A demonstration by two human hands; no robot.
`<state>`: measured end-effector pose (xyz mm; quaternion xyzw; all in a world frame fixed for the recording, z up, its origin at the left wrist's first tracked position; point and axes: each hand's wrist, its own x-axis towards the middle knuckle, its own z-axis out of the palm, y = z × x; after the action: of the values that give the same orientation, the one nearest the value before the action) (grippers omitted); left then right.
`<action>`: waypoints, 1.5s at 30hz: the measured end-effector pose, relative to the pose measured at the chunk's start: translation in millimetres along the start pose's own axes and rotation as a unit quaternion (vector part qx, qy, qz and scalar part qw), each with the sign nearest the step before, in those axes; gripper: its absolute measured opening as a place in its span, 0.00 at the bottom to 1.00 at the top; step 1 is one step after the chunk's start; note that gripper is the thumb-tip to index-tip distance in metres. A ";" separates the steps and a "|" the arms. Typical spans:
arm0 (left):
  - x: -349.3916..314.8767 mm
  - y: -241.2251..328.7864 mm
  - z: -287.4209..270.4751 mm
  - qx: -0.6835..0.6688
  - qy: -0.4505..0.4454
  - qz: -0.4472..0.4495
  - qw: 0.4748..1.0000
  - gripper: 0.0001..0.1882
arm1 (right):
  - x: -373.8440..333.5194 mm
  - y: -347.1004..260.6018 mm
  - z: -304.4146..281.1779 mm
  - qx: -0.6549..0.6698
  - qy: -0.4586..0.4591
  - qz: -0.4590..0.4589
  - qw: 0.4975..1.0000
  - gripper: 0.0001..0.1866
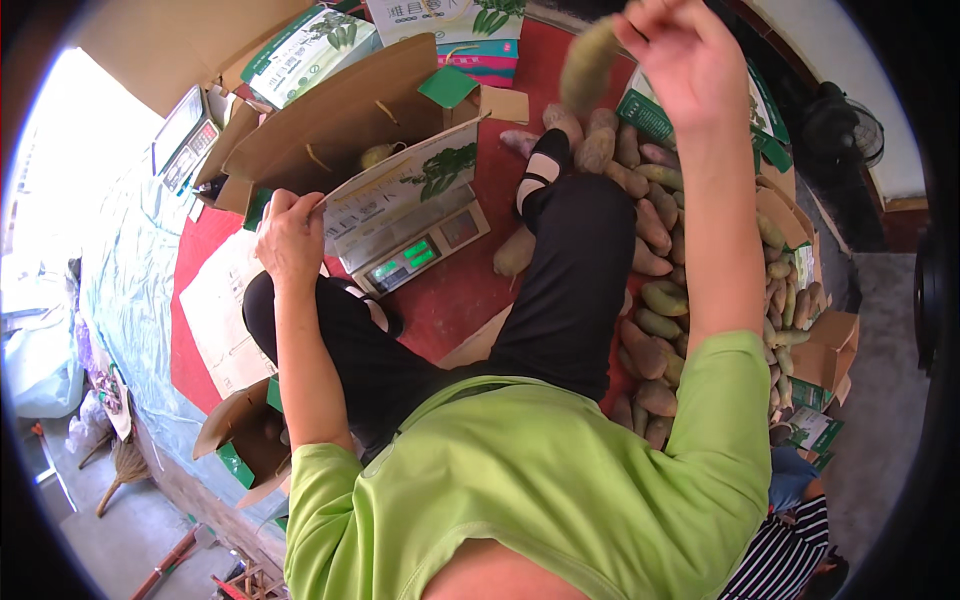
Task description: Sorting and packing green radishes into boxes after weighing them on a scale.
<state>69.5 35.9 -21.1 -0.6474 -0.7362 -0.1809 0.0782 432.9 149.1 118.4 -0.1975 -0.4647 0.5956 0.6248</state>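
Note:
My right hand [690, 65] is raised at the upper right, its fingertips pinching one end of a long green radish [588, 70] that hangs over the pile. My left hand [290, 238] grips the near corner of an open cardboard box [345, 95]. This box rests on a digital scale [410, 250] with a lit green display. Inside it one radish [378, 155] shows near the right end; the rest of the interior is partly hidden by the front wall. Between my legs and right arm lies a heap of soil-dusted radishes [652, 225].
More printed boxes [312, 55] stand at the back. A second scale [185, 140] is at the far left. Another open box [240, 440] sits by my left elbow. Cartons of radishes [825, 350] line the right, near a fan [840, 125] and a person in a striped top [775, 560].

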 end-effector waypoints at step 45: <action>-0.8 -14.6 19.6 0.053 -0.005 0.014 0.998 0.08 | -405.4 123.1 -294.0 -0.463 0.373 0.423 0.684 0.07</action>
<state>57.6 40.9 -41.9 -0.6532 -0.7364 -0.1368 0.1110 661.1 -110.8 -264.3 -0.8432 -0.2768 0.3822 0.2575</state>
